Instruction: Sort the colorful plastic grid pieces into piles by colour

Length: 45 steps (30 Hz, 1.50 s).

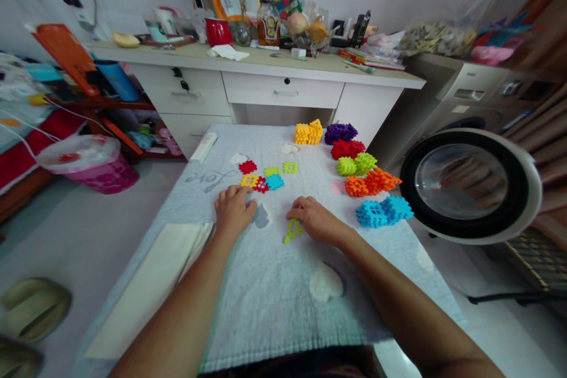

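Left hand: I see it (234, 209) palm down at centre-left, loosely open, thumb apart from the fingers, holding nothing I can make out; its fingertips are just beside the yellow tile (249, 181).
Right hand: it (312, 218) sits right of centre, fingers bent over the lime triangular piece (293, 231); I cannot tell whether they grip it or only touch it.
Tile cluster: around the middle of my frame, the yellow tile, a red-checked tile (261, 185) and a blue tile (275, 181) form a row.
Loose tile: a lime square (290, 168) lies near the cluster, to its upper right.
Stacks: right of centre, yellow (309, 133), purple (341, 133) and orange pieces (372, 182) stand grouped by colour.
Worktop: the cloth-covered worktop (266, 289) fills the lower middle.
Far right: a washing machine door (469, 186) hangs open.
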{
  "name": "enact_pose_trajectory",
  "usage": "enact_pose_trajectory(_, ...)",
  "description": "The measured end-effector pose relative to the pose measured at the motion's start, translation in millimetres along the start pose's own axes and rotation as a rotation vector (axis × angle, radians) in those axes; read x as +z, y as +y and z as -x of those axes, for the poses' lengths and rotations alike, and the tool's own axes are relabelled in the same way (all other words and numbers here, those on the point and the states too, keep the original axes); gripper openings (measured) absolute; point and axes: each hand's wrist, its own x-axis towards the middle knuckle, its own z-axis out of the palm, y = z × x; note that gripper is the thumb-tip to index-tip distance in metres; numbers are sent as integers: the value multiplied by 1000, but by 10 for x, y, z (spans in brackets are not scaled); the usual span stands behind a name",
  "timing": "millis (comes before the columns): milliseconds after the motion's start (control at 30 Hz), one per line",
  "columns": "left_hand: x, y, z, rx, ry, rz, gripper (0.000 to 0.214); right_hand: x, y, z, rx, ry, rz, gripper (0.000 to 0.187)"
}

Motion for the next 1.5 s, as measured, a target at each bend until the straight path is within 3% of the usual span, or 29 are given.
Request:
enact_pose_trajectory(167,-3,4,-5,5,6,-3,36,-89,-50,15,100,-2,-7,24)
enact_pose_trajectory(333,7,-1,-10,10,6,-10,36,-449,22,110,223,68,-12,18)
enact_pose_trajectory(500,16,-14,-14,14,3,-5,38,-954,386,191,468,183,197,22)
enact_pose_trajectory(700,8,-11,-14,13,-3,1,38,-1337,858,259,746,120,420,23)
enact_pose_trajectory(867,10,-9,-16,8,0,2,38,-1333,1101,197,842,42,447,25)
enact_pose_trajectory(1033,24,-18,-18,13,7,8,37,-1259,1164,86,894,53,431,28)
enact_pose_trajectory(1300,14,-10,-15,5,0,8,37,-1225,1144,78,884,49,513,27)
enact_pose_trajectory(1500,7,-3,-10,10,5,0,37,-1206,890,-92,760,138,468,26)
